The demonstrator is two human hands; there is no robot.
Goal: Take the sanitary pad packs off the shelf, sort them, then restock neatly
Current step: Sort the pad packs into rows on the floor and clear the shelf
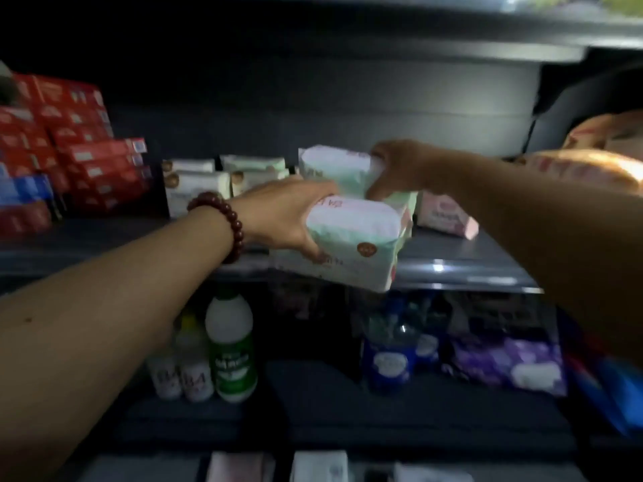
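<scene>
2 hands are reaching into a dark grey metal shelf (452, 266). The left hand (285, 213), wearing a dark red beaded bracelet (222, 224) at the wrist, is gripping a mint-green and white soft plastic pad pack (355, 224) by its left end, fingers curled over the top and thumb underneath. This pack is sitting at the front edge of the shelf, on top of a 2nd pack (334, 273) of the same colours; whether the left hand is holding that lower pack as well cannot be told. The right hand (400, 168) is gripping a 3rd mint-green and white pack (334, 168) by its right end, fingers curled round it. This 3rd pack is sitting just behind and above the pack in the left hand; what it is resting on cannot be told.

Several white and pale green packs (198, 182) are standing against the back of the shelf, left of the hands. 1 pale pink pack (445, 213) is lying on the shelf just right of the held packs. Red rectangular cartons (80, 147) are sitting in stacks at the far left. Orange soft packs (584, 168) are lying piled at the far right. On the lower shelf (348, 405), a green and white plastic bottle (231, 346) is standing beside 2 smaller white bottles (181, 373), and a purple soft pack (504, 360) is lying to the right.
</scene>
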